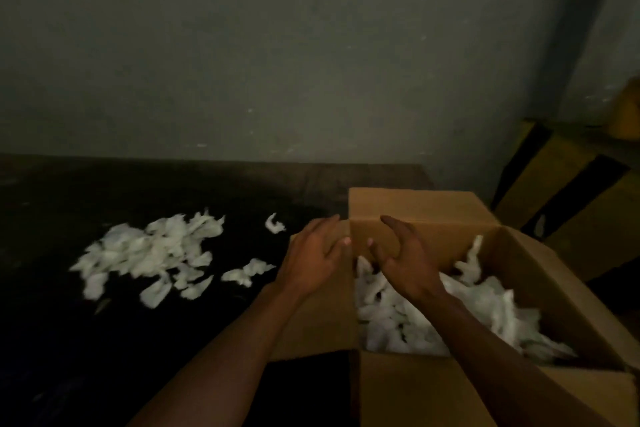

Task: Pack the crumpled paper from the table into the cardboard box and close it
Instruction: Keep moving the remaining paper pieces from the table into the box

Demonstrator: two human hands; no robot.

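Observation:
An open cardboard box [561, 295] stands on the right of the dark table [69, 340], with white crumpled paper [485, 302] piled inside. A heap of white crumpled paper [145, 253] lies on the table to the left, with a few loose pieces [247, 272] nearer the box. My left hand [313, 253] hovers over the box's left flap, fingers relaxed and holding nothing. My right hand [403, 253] is above the box's left inner edge, fingers loosely spread, with nothing in it. The box's far flap [415, 208] stands upright behind both hands.
A grey wall [277, 62] rises right behind the table. Yellow and black striped objects [568, 191] stand to the right of the box. A single scrap of paper [275, 222] lies apart near the far flap.

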